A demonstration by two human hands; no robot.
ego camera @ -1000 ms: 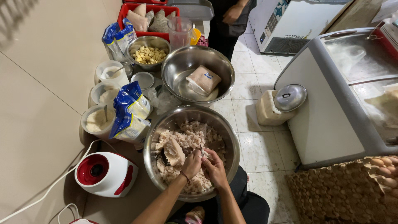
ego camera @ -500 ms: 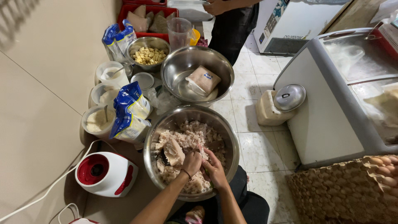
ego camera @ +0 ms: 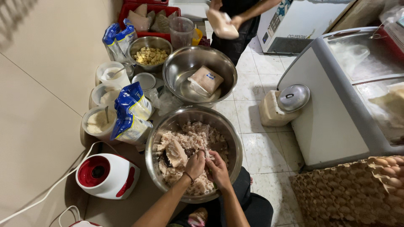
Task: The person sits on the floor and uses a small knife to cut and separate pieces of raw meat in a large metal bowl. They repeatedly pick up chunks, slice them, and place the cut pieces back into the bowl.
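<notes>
A large steel bowl [ego camera: 151, 138] on the floor in front of me holds pale minced meat [ego camera: 189, 134] with one bigger lump at its left. My left hand [ego camera: 194, 164] and my right hand [ego camera: 219, 170] are side by side at the near part of the bowl. Both have their fingers curled down into the meat. A dark utensil tip [ego camera: 166, 159] shows in the meat just left of my left hand. What lies under my fingers is hidden.
Behind stand a second steel bowl [ego camera: 168, 71] holding a sealed pale packet [ego camera: 205, 80], a small bowl of yellow pieces [ego camera: 150, 55], blue bags [ego camera: 132, 111], white tubs [ego camera: 97, 122] and a red-and-white appliance [ego camera: 107, 175]. Right: a chest freezer [ego camera: 332, 105], egg trays [ego camera: 349, 193]. Another person holds a pale packet [ego camera: 221, 24].
My hands stay in the same spot in the meat. The other person at the top has come closer and now holds a pale packet over the far side.
</notes>
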